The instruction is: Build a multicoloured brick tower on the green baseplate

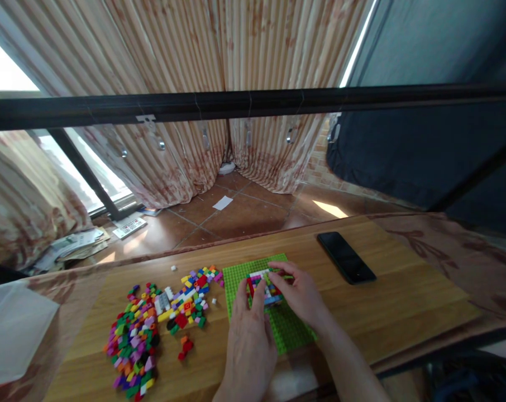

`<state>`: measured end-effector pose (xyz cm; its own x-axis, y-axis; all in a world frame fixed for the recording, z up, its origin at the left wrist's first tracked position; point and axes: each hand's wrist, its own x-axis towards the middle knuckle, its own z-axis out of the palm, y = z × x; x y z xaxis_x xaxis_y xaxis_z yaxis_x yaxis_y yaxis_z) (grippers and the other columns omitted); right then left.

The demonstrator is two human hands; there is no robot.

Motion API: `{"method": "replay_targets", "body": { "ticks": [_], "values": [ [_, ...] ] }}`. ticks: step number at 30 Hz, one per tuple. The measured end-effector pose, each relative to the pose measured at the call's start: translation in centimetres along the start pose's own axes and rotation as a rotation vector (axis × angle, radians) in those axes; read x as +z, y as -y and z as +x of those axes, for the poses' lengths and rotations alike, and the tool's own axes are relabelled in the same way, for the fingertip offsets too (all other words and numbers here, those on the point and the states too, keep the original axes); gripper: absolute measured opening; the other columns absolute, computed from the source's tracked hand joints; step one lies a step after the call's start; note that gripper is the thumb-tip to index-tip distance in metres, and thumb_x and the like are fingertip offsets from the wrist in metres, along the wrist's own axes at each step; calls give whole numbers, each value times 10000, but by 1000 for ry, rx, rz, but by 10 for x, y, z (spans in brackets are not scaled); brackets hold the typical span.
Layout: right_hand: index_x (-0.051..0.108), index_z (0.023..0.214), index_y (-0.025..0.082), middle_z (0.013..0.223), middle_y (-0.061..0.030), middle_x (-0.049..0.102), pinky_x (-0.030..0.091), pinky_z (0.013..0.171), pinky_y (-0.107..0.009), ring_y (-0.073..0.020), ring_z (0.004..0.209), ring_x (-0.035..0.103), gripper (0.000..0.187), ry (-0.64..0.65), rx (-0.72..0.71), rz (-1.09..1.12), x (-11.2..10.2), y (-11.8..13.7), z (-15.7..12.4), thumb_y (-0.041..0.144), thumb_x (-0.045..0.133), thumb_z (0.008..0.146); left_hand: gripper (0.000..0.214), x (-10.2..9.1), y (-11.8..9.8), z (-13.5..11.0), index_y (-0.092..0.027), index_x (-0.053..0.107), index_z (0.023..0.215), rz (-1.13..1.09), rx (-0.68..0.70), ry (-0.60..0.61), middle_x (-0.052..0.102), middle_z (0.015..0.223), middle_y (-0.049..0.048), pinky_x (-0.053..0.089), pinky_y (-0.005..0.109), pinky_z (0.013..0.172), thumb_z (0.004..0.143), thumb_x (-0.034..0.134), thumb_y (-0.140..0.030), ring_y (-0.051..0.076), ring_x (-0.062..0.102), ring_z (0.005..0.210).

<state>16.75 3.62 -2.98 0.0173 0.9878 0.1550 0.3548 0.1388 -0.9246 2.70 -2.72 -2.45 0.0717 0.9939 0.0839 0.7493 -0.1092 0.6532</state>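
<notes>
1. The left hand point(248, 329) lay palm down over the near part of the green baseplate point(290, 329), its fingers stretched forward and only slightly spread.
2. Its fingertips point(259, 293) touched the near left side of the small brick build point(265, 283). Nothing was clasped in that hand.
3. The right hand point(304, 295) came in from the right, its fingers bent and curved over the top and far edge of the same build.
4. The right thumb and forefinger sat close together at the build's far right corner. Whether they pinched a single brick could not be told, since the hand covered that spot.
5. The build, made of red, white, blue and yellow bricks, stood on the baseplate's far half, between the two hands.
6. The baseplate lay flat on the wooden table point(404, 301), roughly in its middle.
7. A spread heap of loose bricks point(152, 321) in many colours lay on the table to the left of the baseplate, just beside it at the nearest point.
8. A dark phone point(345, 257) lay face up to the right, well apart from the hands.
</notes>
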Motion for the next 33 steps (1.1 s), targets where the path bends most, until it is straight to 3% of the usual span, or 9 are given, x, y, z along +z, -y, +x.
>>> {"method": "replay_targets", "body": {
  "ticks": [4, 8, 16, 26, 33],
  "values": [
    [695, 1090, 241, 1177, -74, 633, 536, 847, -345, -185, 995, 628, 271, 108, -64, -20, -9, 0, -1, 298, 603, 841, 613, -2, -4, 0, -196, 406, 1451, 31, 3, 34, 271, 1545, 190, 397, 477, 1089, 853, 393, -59, 324, 354, 1403],
    [693, 1085, 247, 1193, -69, 617, 496, 941, -384, -194, 1063, 606, 252, 171, -77, -38, -11, -2, -1, 278, 588, 859, 642, -4, -8, 0, -195, 406, 1453, 43, -1, 40, 256, 1547, 199, 375, 486, 1102, 836, 383, -23, 334, 327, 1416],
    [692, 1035, 255, 1206, -63, 606, 486, 958, -382, -203, 1142, 569, 206, 162, -124, -89, -7, 1, 0, 250, 556, 881, 681, -4, -10, -1, -213, 410, 1449, 43, -3, 46, 258, 1552, 177, 342, 500, 1120, 803, 408, 2, 330, 292, 1433],
    [657, 1017, 236, 1092, -62, 636, 472, 962, -405, -210, 1059, 588, 191, 203, -247, -249, -11, 5, 2, 202, 518, 891, 577, -3, -11, 3, -191, 464, 1411, 113, 5, 33, 330, 1505, 210, 396, 493, 1068, 853, 398, -62, 351, 405, 1363],
    [701, 1005, 245, 1111, -61, 641, 485, 955, -390, -206, 1051, 609, 211, 194, -206, -253, -10, 7, 3, 212, 534, 880, 606, -3, -13, 3, -176, 433, 1431, 132, 1, 52, 316, 1511, 223, 389, 496, 1072, 839, 404, -51, 354, 384, 1376]
  ]
}}
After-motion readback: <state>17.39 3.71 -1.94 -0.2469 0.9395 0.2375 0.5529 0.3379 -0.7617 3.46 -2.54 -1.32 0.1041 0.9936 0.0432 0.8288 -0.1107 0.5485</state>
